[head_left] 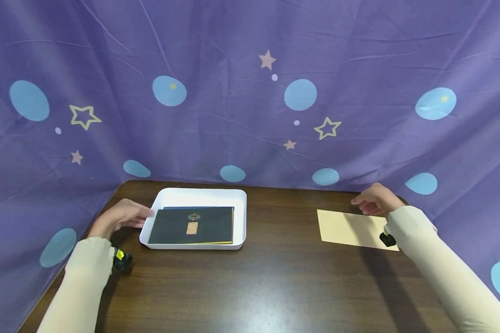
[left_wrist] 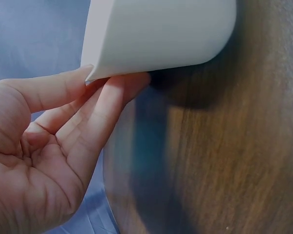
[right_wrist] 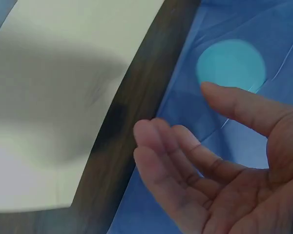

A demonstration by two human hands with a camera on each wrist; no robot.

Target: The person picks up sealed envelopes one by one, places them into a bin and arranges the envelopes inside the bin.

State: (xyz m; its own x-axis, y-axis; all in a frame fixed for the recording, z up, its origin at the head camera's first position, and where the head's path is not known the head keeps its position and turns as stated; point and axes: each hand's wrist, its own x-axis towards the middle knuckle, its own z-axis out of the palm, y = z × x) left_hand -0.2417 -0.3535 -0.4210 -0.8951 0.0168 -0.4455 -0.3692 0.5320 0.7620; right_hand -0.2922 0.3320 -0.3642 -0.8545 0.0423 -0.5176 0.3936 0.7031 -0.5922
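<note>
A white tray (head_left: 200, 197) stands on the left part of the table, holding a small stack of envelopes with a dark one (head_left: 166, 226) on top, marked with a gold design. My left hand (head_left: 122, 215) grips the tray's left side; in the left wrist view, the thumb lies at the rim of the tray (left_wrist: 161, 34) and the fingers reach beneath it. On the right lies a flat cream sheet of paper or envelope (head_left: 341, 229). Just above its far edge hovers my right hand (head_left: 377, 200), thumb apart from loosely bent fingers (right_wrist: 156, 170), with nothing held.
Both things rest on a brown wooden table (head_left: 283, 277). A purple curtain (head_left: 233, 129) with stars and blue dots hangs right behind the far edge and along both sides. Blue and yellow edges show under the dark envelope.
</note>
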